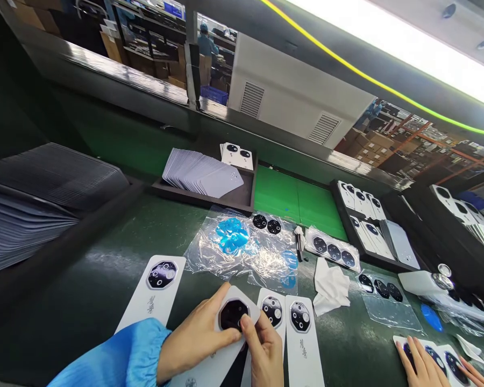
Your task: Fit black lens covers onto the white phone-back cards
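My left hand [199,336] and my right hand [264,346] both grip a white phone back cover [220,357], which is tilted in front of me. My right thumb presses on the lower right of its dark camera lens cover [230,313]; my left thumb lies just beneath that piece. To the left, a white back cover [135,312] with an octagonal camera area lies on the bench. Close on the right are two similar back covers, one [280,336] partly behind my right hand and another [312,355] in fuller view.
Clear plastic film with blue pieces [232,235] lies ahead, beside a white cloth [329,287]. Trays with grey panels [201,173] and white covers [363,226] stand farther back. Stacked dark panels [44,183] stand left. Another person's hand [421,365] touches covers at lower right.
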Available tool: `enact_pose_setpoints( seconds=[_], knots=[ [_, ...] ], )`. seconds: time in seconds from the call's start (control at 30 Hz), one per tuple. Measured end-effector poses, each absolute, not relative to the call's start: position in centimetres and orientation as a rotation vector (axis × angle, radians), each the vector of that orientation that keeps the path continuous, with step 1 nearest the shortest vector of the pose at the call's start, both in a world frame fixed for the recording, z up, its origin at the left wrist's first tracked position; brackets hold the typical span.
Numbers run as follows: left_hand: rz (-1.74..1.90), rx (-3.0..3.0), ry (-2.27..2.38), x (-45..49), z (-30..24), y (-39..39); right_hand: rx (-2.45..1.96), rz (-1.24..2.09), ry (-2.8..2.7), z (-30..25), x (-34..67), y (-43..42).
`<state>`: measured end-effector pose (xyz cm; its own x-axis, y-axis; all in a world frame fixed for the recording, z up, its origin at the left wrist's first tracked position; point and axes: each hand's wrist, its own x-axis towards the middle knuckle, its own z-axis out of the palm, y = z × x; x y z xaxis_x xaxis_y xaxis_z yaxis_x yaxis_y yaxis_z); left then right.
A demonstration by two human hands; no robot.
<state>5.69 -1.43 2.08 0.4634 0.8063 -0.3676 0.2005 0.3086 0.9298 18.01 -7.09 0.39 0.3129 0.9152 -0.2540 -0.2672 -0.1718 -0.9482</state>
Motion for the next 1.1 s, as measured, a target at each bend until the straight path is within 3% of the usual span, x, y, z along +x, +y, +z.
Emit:
enact_pose_setpoints(
  seconds=[0.17, 0.37, 0.43, 0.57, 0.73, 1.1],
  knots=[
    [0.441, 1.349, 1.165, 6.7, 2.2, -1.5, -1.443, 1.144, -0.688, 1.1, 17.9, -7.1],
    [0.557, 1.098, 0.852, 6.4, 1.1, -0.7, -1.441, 0.978, -0.949, 10.8, 27.1, -7.8],
    [0.553, 0.975, 0.745, 6.1, 1.2, -0.5, -1.385, 1.061, -1.054, 12.5, 28.3, -7.8],
    [0.498, 0.808, 0.628, 5.8, 1.8, -0.3, -1.444, 1.189, -1.056, 7.4, 23.3, -7.3],
    [0.468, 0.733, 0.568, 5.6, 2.1, -0.3, -1.543, 1.027, -0.878, -0.7, 17.9, -7.3],
    [0.488, 0.798, 0.57, 5.8, 2.4, -0.4, -1.489, 0.992, -0.871, 1.1, 18.5, -7.0]
  ],
)
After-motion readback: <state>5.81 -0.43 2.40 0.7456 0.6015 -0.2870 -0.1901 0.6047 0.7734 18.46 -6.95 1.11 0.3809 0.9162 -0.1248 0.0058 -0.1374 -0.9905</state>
